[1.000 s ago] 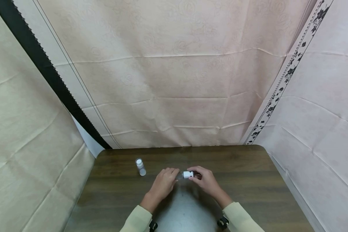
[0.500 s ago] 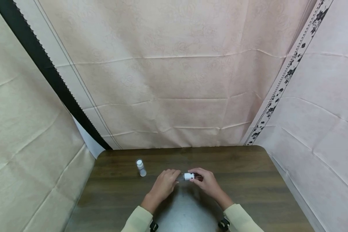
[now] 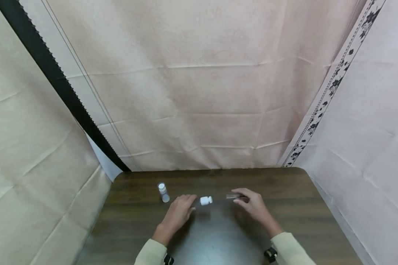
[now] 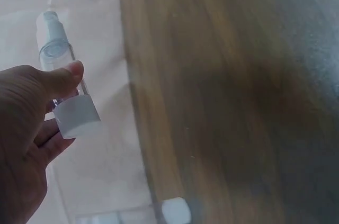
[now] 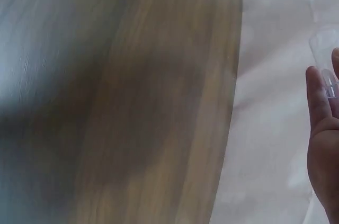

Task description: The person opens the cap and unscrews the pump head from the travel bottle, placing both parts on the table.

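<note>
My left hand (image 3: 178, 214) grips a small clear pump bottle (image 4: 78, 117) with a white base, thumb across its clear body. The bottle's white pump top is uncovered and points right, toward the other hand. Across a gap, my right hand (image 3: 254, 207) pinches a clear cap (image 3: 232, 196) between thumb and fingers. In the right wrist view the cap (image 5: 324, 46) shows at the right edge, partly hidden by the fingers. A second clear bottle (image 3: 164, 192) with white ends is on the table, left of my left hand.
The dark wooden table (image 3: 268, 182) has rounded far corners. Pale cloth (image 3: 199, 110) hangs behind it, with more cloth at both sides. The light green sleeves (image 3: 151, 253) reach in from the near edge.
The clear cap has come off the pump bottle. My right hand has moved right with it, and my left hand slightly left with the bottle. The second bottle has stayed put.
</note>
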`<state>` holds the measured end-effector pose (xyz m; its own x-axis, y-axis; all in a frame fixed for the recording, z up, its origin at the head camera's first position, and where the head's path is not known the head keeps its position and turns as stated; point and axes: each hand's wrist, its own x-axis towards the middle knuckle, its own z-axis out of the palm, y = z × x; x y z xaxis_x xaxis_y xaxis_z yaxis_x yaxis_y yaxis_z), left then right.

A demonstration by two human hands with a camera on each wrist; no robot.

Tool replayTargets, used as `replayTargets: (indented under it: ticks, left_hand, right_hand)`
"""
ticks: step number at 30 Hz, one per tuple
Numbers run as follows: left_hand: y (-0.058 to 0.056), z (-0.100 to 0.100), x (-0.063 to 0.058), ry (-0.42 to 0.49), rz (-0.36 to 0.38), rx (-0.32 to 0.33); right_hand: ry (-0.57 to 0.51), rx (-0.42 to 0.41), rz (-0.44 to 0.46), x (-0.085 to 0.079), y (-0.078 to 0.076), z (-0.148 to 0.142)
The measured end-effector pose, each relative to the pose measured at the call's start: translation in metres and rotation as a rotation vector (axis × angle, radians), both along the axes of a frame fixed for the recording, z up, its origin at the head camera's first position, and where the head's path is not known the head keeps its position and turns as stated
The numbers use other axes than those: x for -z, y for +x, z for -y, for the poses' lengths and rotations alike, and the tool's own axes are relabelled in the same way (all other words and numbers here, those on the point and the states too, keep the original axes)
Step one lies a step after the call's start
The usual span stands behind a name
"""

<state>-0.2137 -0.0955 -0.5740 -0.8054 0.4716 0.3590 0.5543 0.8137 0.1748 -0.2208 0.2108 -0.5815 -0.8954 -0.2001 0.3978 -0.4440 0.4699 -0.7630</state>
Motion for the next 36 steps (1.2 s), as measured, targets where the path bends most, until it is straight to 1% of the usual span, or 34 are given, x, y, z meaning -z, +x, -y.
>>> replayTargets:
  ticks: [3, 7, 10, 13, 18, 20, 24, 29, 36]
  left_hand:
    - [-0.001, -0.004, -0.004, 0.024, 0.001, 0.006]
    - [0.002, -0.009, -0.002, 0.030, 0.005, 0.008]
    - [0.002, -0.008, 0.000, 0.036, -0.026, 0.006]
    - [0.002, -0.008, 0.001, 0.042, -0.061, -0.003]
    - [0.001, -0.005, 0.004, 0.047, -0.084, -0.013]
    - [0.001, -0.004, 0.005, 0.058, -0.098, -0.014]
    - [0.000, -0.003, 0.005, 0.079, -0.119, -0.020]
    - [0.000, -0.003, 0.004, 0.098, -0.115, -0.022]
    - [0.003, -0.001, 0.002, 0.098, -0.084, -0.038]
  right_hand:
    - [0.024, 0.016, 0.001, -0.004, -0.003, -0.011]
    - [0.017, -0.003, 0.045, -0.003, 0.001, -0.007]
    - [0.012, 0.014, 0.069, -0.002, 0.003, -0.005]
    - [0.027, 0.032, 0.074, -0.003, 0.003, -0.005]
    - [0.107, 0.061, 0.055, -0.002, 0.002, -0.002]
    - [0.151, 0.053, 0.045, 0.000, 0.000, 0.000]
    - [0.196, 0.027, 0.039, 0.004, -0.004, 0.005]
    - [0.231, 0.056, 0.047, 0.009, -0.010, 0.011]
    - [0.263, 0.098, 0.081, 0.017, -0.022, 0.019]
